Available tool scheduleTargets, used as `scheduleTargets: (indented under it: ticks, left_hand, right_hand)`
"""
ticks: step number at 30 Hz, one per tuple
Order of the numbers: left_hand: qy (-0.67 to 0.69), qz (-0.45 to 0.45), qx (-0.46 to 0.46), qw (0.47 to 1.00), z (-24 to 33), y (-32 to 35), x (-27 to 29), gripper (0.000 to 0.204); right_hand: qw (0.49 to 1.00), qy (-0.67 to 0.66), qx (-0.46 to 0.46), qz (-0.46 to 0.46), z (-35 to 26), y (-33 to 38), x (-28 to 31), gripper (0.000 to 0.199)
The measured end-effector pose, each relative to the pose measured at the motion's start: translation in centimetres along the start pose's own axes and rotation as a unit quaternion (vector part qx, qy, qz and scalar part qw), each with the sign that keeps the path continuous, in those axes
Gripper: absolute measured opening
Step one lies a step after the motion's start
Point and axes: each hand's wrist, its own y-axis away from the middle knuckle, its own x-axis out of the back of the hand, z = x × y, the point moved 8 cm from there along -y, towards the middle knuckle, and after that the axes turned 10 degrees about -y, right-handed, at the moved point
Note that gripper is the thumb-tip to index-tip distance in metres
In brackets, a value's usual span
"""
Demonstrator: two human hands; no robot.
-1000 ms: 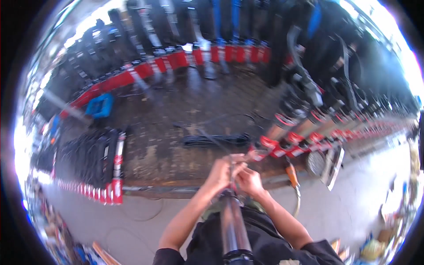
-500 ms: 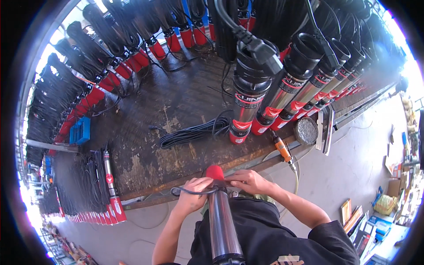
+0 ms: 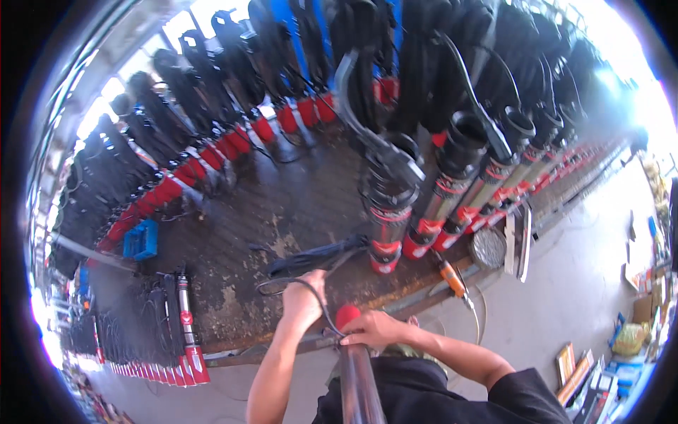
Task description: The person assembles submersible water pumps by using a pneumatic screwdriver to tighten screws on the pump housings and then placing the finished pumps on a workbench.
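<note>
I see from afar the bare left hand [image 3: 304,302] has gone off the shiny silver metal tube [image 3: 359,385], up by the long black cable bundle [image 3: 311,260], and the bare right hand [image 3: 374,329] now lies over it.

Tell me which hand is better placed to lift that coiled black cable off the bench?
Probably the left hand: it is close to the coiled black cable, though whether it touches is unclear. The right hand lies on the metal tube near its red end, farther from the cable.
</note>
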Motion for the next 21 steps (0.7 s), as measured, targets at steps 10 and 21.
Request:
scheduleTargets:
  ticks: [10,21]
  left_hand:
    - [0.014,-0.066,-0.032,0.997,-3.4,0.9,-4.0,0.029]
    - [-0.089,-0.016,-0.178,0.98,0.3,6.2,-3.9,0.024]
  right_hand:
    - [0.982,-0.086,-0.167,0.009,-0.6,-1.3,-1.1,0.046]
    - [0.985,-0.073,0.036,0.149,-9.3,-3.8,7.3,0.036]
